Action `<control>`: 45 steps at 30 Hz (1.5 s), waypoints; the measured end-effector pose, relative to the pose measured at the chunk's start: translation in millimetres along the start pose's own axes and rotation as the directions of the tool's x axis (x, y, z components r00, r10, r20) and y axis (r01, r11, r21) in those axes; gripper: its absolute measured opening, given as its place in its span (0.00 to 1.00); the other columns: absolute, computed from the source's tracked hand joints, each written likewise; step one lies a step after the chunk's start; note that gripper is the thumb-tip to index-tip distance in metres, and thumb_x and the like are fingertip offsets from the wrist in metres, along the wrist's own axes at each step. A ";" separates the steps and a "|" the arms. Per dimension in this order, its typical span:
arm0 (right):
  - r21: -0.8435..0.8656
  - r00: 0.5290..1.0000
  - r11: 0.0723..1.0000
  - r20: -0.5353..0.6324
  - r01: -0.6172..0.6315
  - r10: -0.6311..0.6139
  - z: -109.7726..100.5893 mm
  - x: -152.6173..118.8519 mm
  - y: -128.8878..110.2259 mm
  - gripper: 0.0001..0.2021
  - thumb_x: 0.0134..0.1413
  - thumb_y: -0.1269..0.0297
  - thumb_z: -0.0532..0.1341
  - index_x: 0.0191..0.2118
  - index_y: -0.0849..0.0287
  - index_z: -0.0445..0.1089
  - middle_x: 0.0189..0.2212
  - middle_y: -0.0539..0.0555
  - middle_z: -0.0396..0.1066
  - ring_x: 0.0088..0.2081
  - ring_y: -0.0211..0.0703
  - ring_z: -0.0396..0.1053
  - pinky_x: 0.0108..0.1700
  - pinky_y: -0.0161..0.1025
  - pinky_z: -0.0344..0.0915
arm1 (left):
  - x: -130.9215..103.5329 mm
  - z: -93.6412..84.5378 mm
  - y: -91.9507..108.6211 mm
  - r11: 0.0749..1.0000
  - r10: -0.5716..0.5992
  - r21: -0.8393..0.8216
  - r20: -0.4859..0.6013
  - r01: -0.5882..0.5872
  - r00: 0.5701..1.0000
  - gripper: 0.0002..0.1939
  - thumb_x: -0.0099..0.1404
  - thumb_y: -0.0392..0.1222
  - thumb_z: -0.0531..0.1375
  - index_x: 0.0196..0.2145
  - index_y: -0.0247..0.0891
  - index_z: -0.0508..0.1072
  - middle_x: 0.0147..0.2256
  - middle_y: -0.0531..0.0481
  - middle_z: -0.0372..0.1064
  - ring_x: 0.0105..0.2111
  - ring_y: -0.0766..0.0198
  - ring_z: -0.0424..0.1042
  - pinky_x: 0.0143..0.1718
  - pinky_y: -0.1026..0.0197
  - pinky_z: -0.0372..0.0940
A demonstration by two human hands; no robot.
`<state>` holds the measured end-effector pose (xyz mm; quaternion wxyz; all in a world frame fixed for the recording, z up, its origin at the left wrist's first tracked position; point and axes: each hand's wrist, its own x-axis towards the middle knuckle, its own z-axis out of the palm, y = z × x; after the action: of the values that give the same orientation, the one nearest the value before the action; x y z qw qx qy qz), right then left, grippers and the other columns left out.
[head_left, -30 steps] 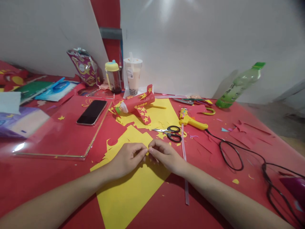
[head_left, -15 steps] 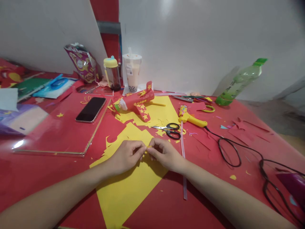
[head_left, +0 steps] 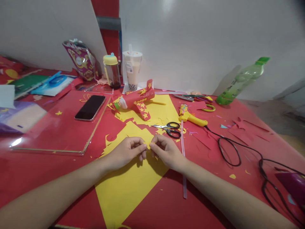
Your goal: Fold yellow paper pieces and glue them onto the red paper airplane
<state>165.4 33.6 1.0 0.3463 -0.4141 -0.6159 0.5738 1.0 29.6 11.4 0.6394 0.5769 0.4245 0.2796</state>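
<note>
Between the fingertips of both hands is a small yellow paper piece; its exact shape is mostly covered. My left hand pinches it from the left, and my right hand pinches it from the right. Both are just above a large yellow paper sheet with a ragged, cut far edge. Beyond my right hand lie black-handled scissors, blades pointing left. Farther back, a red paper airplane model with yellow stars rests on another yellow sheet.
A yellow glue gun lies to the right, its black cord looping across the red table. A clear glue stick is beside my right wrist. At left is a phone; drinks, a snack bag and a green bottle stand behind.
My fingertips have drawn slightly apart, and more of the yellow paper piece shows between them. The left hand's lower fingers have loosened downward. The view has shifted slightly.
</note>
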 end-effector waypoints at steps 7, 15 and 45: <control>0.114 0.994 0.992 0.108 -0.049 0.037 -1.2 2.0 -0.7 0.14 0.46 0.53 0.57 0.23 0.60 0.60 0.16 0.45 0.61 0.17 0.30 0.57 0.22 0.31 0.54 | -1.5 0.4 1.9 0.981 0.040 0.193 -0.048 -0.030 0.998 0.12 0.59 0.44 0.53 0.23 0.34 0.65 0.19 0.55 0.62 0.20 0.70 0.65 0.24 0.66 0.61; 0.045 0.985 0.993 0.136 -0.113 0.106 -0.5 1.4 -1.7 0.18 0.45 0.49 0.57 0.20 0.61 0.61 0.15 0.47 0.63 0.16 0.29 0.57 0.21 0.30 0.53 | -2.9 -0.5 1.9 0.895 0.127 0.438 -0.068 -0.085 0.989 0.12 0.59 0.42 0.51 0.21 0.35 0.64 0.19 0.56 0.60 0.20 0.70 0.62 0.23 0.67 0.57; 0.028 0.979 0.996 0.186 -0.088 0.081 -1.3 2.9 0.7 0.14 0.50 0.53 0.54 0.25 0.60 0.60 0.19 0.49 0.66 0.19 0.31 0.62 0.21 0.31 0.59 | -2.3 -0.1 4.4 0.977 0.075 0.206 -0.066 -0.060 0.995 0.12 0.60 0.41 0.51 0.20 0.36 0.61 0.19 0.57 0.57 0.21 0.71 0.58 0.25 0.66 0.54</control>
<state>165.4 36.8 0.2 0.2705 -0.3786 -0.6168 0.6348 0.4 28.6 16.2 0.5510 0.6430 0.4541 0.2771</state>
